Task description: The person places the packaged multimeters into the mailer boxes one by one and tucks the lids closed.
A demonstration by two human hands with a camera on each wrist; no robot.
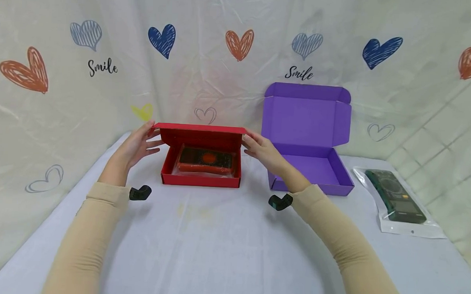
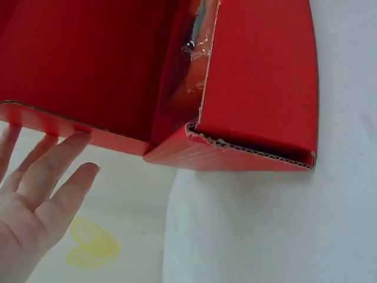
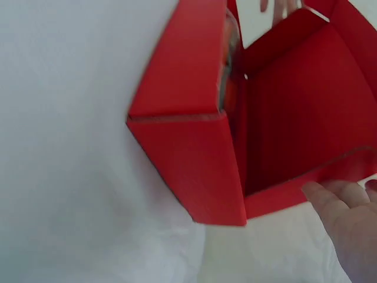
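Room before red box [image 1: 200, 181]; purple box [image 1: 305, 134] blocks right.

This looks like a curtained-off corner, whether in a home or a workplace cannot be told: a pale sheet [image 1: 202, 9] printed with hearts [image 1: 162, 40] and the word "Smile" [image 1: 102, 66] hangs behind a white-covered desk [image 1: 215, 251], with tile-like lines [image 1: 448, 104] showing at the right.

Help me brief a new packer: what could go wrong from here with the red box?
If the lid is lowered, its left side flap might snag on the ragged corner of the red box. The clear plastic around the orange-and-black device could get pinched, since it lies close to the front wall. The left grip and right grip are at opposite lid ends, so uneven movement might twist it.
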